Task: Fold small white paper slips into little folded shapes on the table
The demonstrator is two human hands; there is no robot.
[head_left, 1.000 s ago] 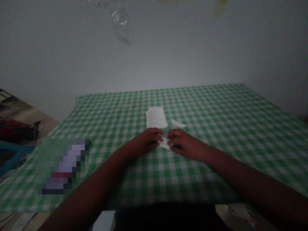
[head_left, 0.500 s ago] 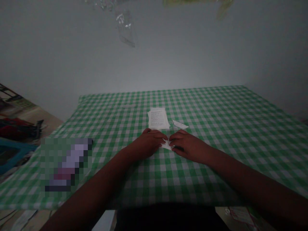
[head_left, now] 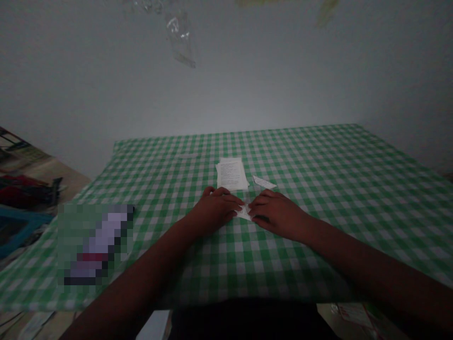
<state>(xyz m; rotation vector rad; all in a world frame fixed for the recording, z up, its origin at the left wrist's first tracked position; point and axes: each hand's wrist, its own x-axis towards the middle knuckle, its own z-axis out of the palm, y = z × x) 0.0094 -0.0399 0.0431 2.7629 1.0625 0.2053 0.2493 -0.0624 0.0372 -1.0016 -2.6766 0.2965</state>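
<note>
The left hand [head_left: 216, 208] and the right hand [head_left: 279, 213] lie knuckles-up on a green-and-white checked tablecloth [head_left: 318, 165], and their fingertips meet over a small folded piece of white printed paper [head_left: 245, 211]. The fingers of both hands are bent and closed down on this piece, the left from its left edge and the right from its right edge. They pin it against the cloth, so only a narrow white wedge shows between the two sets of fingertips. In the dim light I cannot tell whether the thumbs are under the paper. Just beyond the left fingertips, close but apart from them, lies a flat stack of white printed sheets [head_left: 231, 174]. Beyond the right fingertips, and just right of that stack, is a narrow white paper strip [head_left: 264, 182], lying slantwise. Well to the left of the left hand, a pixelated patch [head_left: 95, 243] covers something on the cloth. High on the pale wall [head_left: 318, 71] beyond hangs a crumpled clear plastic bag [head_left: 180, 37].
</note>
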